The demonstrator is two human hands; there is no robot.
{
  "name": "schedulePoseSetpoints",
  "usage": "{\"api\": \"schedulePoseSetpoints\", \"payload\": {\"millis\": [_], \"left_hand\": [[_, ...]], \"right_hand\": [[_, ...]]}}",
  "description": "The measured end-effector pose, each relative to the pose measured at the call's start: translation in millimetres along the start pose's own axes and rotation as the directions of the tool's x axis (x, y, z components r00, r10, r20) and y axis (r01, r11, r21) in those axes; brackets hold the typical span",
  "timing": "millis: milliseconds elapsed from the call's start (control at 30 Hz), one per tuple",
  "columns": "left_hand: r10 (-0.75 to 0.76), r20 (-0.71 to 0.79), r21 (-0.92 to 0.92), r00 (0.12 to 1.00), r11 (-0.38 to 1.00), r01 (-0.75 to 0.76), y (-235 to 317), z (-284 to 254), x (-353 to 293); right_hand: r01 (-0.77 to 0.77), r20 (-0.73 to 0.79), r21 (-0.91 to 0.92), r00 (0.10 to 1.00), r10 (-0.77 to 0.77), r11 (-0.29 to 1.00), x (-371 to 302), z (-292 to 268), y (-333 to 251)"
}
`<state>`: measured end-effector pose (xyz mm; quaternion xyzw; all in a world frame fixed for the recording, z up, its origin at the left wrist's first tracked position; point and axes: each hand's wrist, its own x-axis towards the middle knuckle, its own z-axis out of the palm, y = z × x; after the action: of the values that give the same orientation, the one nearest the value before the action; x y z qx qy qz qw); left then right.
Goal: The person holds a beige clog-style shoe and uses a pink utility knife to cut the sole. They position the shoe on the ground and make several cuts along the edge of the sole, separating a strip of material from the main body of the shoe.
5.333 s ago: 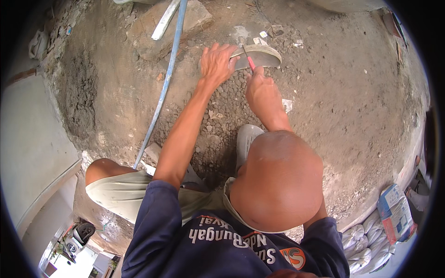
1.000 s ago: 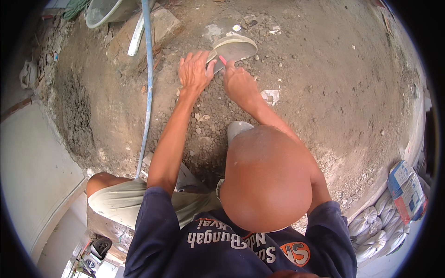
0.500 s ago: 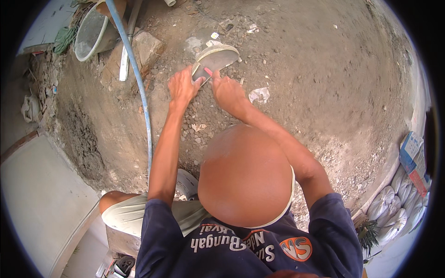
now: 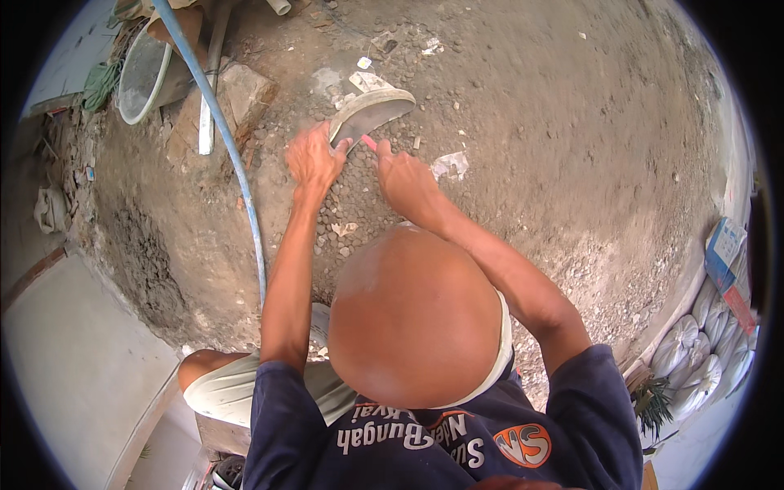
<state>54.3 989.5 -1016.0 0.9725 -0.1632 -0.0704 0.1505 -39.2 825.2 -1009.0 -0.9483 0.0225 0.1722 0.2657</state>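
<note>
Ahead of me, just above the ground, a grey curved piece [image 4: 371, 113] with a pale, thick rim is tilted on its side; its kind is unclear. My left hand [image 4: 313, 161] grips its left edge, the thumb on the near side. My right hand [image 4: 402, 175] is closed around a small pink-red tool [image 4: 370, 142], whose tip points at the near edge of the piece. Most of that tool hides in the fist, and I cannot tell whether it touches the piece. My bent knee [image 4: 416, 318] rises close below both forearms.
A blue hose [image 4: 214, 102] runs down the left, past a broken block [image 4: 243, 91] and a pale tub [image 4: 145, 77]. Pebbles and paper scraps [image 4: 450, 166] litter the soil. White sacks [image 4: 694, 359] and a blue-red bag [image 4: 727, 260] lie at the right edge.
The grey piece has tipped, so its inner face looks narrower. My right hand and the pink-red tool have drawn slightly back toward me. The left hand keeps its grip, and the view has shifted a little.
</note>
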Motion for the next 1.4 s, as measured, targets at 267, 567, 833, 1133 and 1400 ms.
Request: {"api": "schedulePoseSetpoints", "payload": {"millis": [267,567,833,1133,1400], "left_hand": [[0.043,-0.069,-0.033,0.997,0.998,-0.045,-2.1,5.3,-6.0],[-0.046,-0.010,-0.045,0.999,0.998,0.045,0.1,2.5,-3.0],[-0.090,0.011,-0.075,0.996,0.993,0.091,0.4,1.1,-4.2],[-0.084,0.002,-0.092,0.996,0.992,0.084,-9.9,7.6,-2.1],[-0.061,-0.112,-0.172,0.992,0.984,0.041,-18.1,14.2,-9.6]], "right_hand": [[-0.026,0.019,0.053,1.000,0.025,0.998,-4.2,1.2,-1.9],[-0.038,0.065,0.037,0.997,0.036,0.999,-9.2,1.2,2.8],[-0.141,0.130,0.045,0.982,0.134,0.989,-10.2,7.7,7.0],[-0.083,0.090,0.058,0.993,0.077,0.995,-20.2,24.4,23.9],[0.016,-0.064,0.101,0.998,-0.009,0.995,-23.8,28.2,25.3]]}}
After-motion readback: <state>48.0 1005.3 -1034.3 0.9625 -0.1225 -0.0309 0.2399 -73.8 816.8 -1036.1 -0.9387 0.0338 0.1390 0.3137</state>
